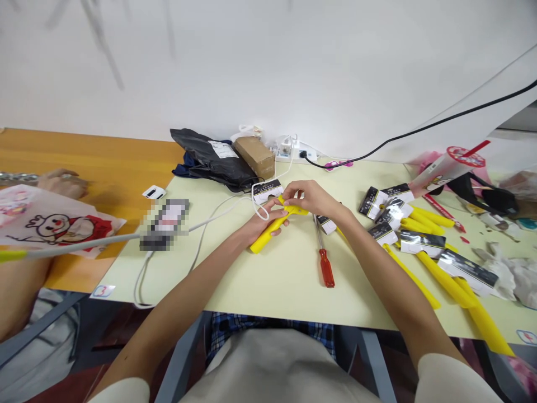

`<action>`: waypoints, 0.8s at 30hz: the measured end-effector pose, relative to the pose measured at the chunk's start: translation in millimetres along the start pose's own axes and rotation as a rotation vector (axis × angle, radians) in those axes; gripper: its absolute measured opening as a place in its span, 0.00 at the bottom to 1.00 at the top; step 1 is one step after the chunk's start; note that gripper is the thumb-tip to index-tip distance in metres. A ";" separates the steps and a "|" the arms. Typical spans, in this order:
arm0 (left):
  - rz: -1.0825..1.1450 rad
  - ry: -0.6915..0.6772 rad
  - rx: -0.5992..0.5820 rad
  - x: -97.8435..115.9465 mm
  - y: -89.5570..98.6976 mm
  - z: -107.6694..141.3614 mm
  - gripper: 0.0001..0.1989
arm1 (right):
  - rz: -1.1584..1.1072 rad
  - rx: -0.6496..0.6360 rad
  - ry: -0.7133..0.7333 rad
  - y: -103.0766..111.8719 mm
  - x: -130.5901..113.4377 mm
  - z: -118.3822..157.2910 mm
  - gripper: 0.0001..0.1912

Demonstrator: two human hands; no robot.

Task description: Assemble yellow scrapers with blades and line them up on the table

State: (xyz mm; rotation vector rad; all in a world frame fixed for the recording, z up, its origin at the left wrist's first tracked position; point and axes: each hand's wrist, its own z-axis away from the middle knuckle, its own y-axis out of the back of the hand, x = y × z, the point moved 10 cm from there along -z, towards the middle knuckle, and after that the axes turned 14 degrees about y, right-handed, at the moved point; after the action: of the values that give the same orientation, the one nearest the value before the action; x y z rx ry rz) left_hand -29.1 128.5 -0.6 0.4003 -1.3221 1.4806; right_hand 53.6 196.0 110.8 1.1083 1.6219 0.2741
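The **left hand** and **right hand** are held together over the pale yellow-green table, near the middle of its surface. A long, bright yellow plastic item is grasped between them, tilted across the table and lifted at the upper end. The left fingers are curled around it, while the right fingers are closed on its upper end; the exact grip is partly hidden by the overlapping fingers, and the item's exact kind cannot be told from this view. A thin white cable is looped beside the left fingers.

A red-handled screwdriver with a steel shaft is lying just beyond the right forearm. A cluster of yellow items with black-and-white card packaging is spread to the right. A white-and-black card is placed just beyond the hands.

Farther back, a black plastic mailer bag, a brown cardboard box and a white power strip are set against the wall. A co-worker's hand is resting on an orange wooden table at left, beside a printed cartoon plastic bag.
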 end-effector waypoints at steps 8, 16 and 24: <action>-0.045 0.007 -0.032 -1.6 -6.2 2.7 0.24 | -0.014 -0.014 -0.080 0.3 8.2 4.1 0.11; -0.073 0.005 -0.041 0.9 -7.3 4.2 0.24 | -0.052 -0.004 -0.243 -5.7 30.7 11.8 0.16; -0.077 0.018 -0.008 2.0 -8.6 6.5 0.25 | -0.082 -0.013 -0.270 3.7 27.8 14.1 0.18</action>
State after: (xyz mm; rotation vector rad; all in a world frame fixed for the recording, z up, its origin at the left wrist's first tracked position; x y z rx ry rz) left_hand -25.1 122.4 7.6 0.4274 -1.2845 1.4117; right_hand 68.6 214.3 90.2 1.0194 1.4183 0.0769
